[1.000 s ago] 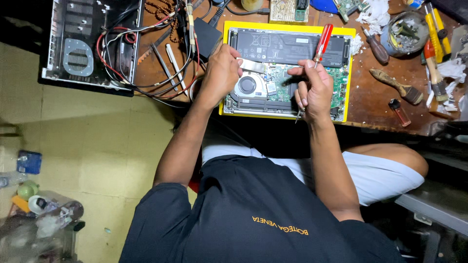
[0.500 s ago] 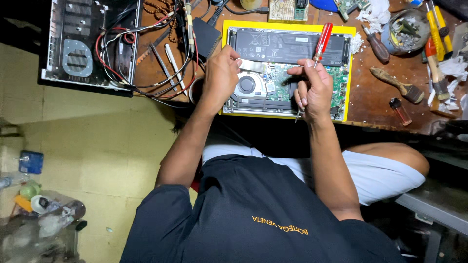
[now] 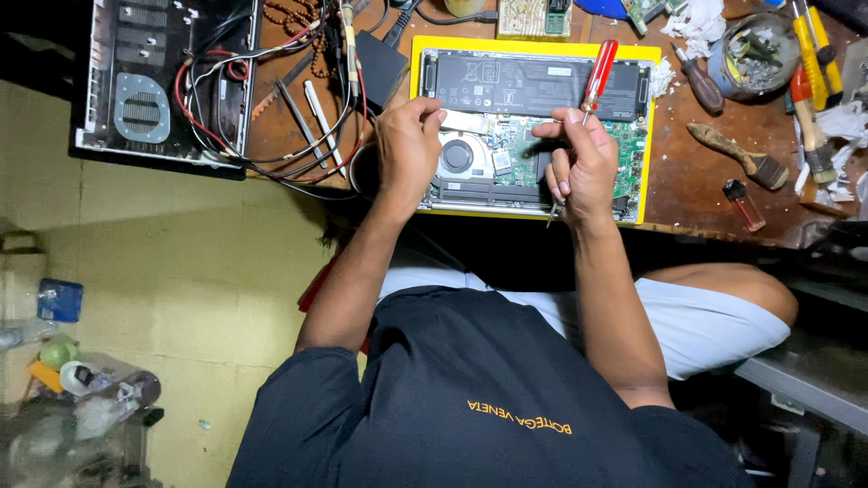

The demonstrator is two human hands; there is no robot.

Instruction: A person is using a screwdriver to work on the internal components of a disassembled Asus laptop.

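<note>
An open laptop (image 3: pixel 533 86) lies underside up on a yellow mat (image 3: pixel 644 136), showing its black battery, round fan (image 3: pixel 463 155) and green board (image 3: pixel 506 145). My left hand (image 3: pixel 407 149) rests at the laptop's left edge, fingers curled at a part beside the fan. My right hand (image 3: pixel 583 167) hovers over the board's right half, shut on a red-handled screwdriver (image 3: pixel 599 72). The handle points away from me and the metal tip sticks out below my palm.
An opened grey computer case (image 3: pixel 163 81) with red and black wires sits at the desk's left. A black adapter (image 3: pixel 380 63) lies beside the laptop. To the right are a brush (image 3: pixel 737 154), a red lighter (image 3: pixel 743 203), a tin of small parts (image 3: pixel 750 45) and yellow-handled tools (image 3: pixel 814 45).
Both hands stay over the laptop. My left hand has drifted slightly toward me, near the fan. My right hand keeps the screwdriver in nearly the same place.
</note>
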